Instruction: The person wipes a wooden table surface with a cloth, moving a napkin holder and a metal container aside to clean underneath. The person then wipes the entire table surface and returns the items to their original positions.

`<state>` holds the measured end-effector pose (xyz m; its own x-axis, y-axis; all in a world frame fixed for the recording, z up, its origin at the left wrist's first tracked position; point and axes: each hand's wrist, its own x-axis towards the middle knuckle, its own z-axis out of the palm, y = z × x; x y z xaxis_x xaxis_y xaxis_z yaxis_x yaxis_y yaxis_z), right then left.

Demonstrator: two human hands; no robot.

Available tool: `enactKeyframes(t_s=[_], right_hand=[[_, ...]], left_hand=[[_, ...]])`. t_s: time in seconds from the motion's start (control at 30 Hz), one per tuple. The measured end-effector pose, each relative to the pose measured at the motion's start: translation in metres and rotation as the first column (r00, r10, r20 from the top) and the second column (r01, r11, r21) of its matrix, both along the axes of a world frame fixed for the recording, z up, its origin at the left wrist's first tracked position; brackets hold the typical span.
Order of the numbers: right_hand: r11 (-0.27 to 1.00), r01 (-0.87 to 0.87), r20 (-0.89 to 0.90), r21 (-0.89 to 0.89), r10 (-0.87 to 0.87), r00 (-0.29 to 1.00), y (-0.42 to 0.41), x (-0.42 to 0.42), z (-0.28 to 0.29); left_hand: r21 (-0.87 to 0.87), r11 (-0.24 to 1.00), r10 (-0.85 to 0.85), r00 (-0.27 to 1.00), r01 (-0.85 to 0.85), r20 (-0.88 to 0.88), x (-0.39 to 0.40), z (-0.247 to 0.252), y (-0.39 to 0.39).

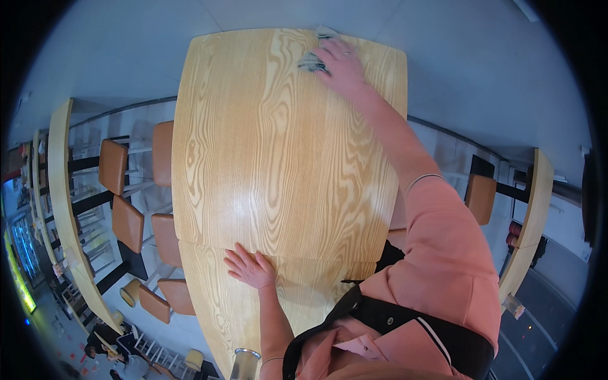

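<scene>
My right hand [343, 66] reaches to the far end of a wooden table and presses a bunched cloth [312, 62] against the top. The cloth is pale with dark patches, and part of it sticks out beyond my fingers near the wall. Some blur covers this hand and the cloth. My left hand [251, 269] lies flat with fingers spread on the tabletop, by the seam between two table sections. It holds nothing. The light wood tabletop [285, 156] shows a bold grain and stretches from my body to the wall.
Brown padded chairs [166, 240] stand along the left side. Another brown chair [480, 199] is at the right. A clear cylindrical container [245, 363] stands near my left forearm. More tables [71, 209] line the left, and people [130, 363] are at the lower left.
</scene>
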<state>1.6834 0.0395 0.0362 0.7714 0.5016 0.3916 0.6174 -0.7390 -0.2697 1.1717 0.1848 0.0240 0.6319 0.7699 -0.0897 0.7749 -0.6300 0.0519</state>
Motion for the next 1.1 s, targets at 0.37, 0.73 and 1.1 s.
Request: enactKeyframes(t_s=[0.37,0.73,1.1], right_hand=[[0.968,-0.04,0.062,-0.247,0.057,0.996,0.063,0.052,-0.019],[0.664,0.547,-0.198,-0.51,-0.709,0.676,-0.215,0.037,0.012],[0.929,-0.114,-0.105,-0.352,0.082,0.991,0.022,-0.028,0.024]], left_hand=[[0.011,1.0,-0.025,1.0,0.025,-0.005,-0.005,-0.004,0.002],[0.027,0.999,-0.019,0.999,0.02,-0.034,-0.003,-0.002,0.001],[0.001,1.0,-0.01,1.0,0.01,-0.03,-0.003,0.001,0.003]])
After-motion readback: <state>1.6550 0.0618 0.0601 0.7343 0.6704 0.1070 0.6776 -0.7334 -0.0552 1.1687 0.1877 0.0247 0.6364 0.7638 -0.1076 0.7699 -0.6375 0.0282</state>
